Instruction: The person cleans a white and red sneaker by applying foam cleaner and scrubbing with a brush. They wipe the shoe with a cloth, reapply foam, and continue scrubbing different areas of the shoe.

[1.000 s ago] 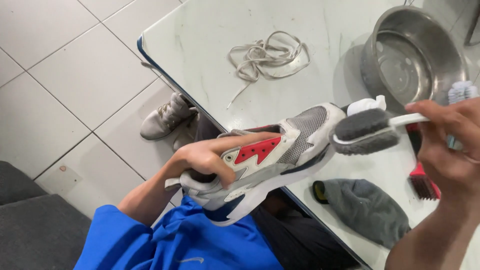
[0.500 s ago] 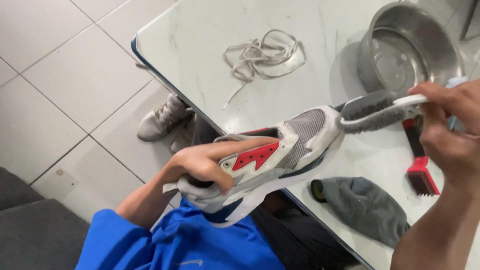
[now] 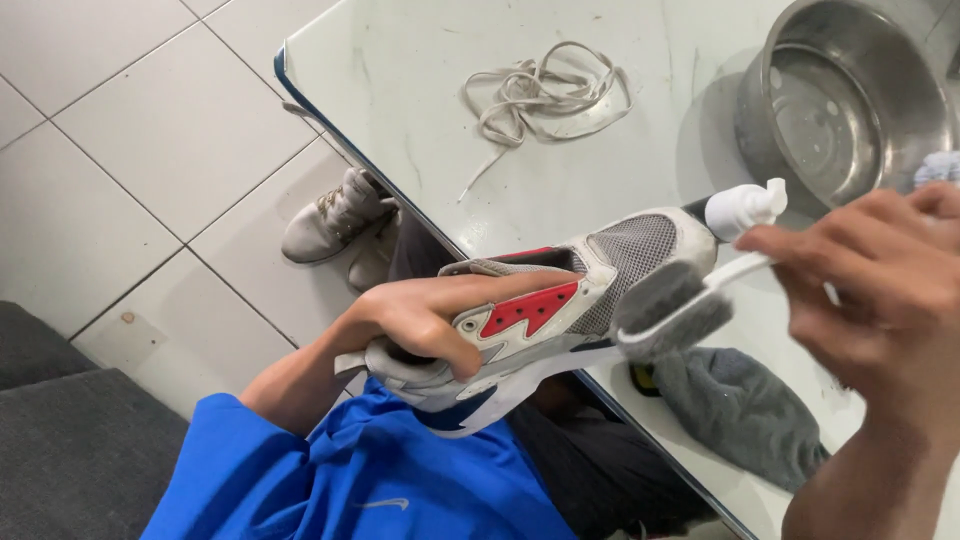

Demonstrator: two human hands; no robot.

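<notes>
Brushing the sneaker's side
My left hand grips the light, soft sneaker at its heel; my right hand clenches the stiff brush.

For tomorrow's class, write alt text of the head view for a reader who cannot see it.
A left hand holds a white, grey and red sneaker while the right hand presses a grey brush against its toe. Behind lie loose laces, a steel bowl and a grey cloth on a white table.

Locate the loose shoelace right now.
Head view: the shoelace lies bunched on the white table, upper centre, left of the steel bowl and beyond the sneaker.
</notes>
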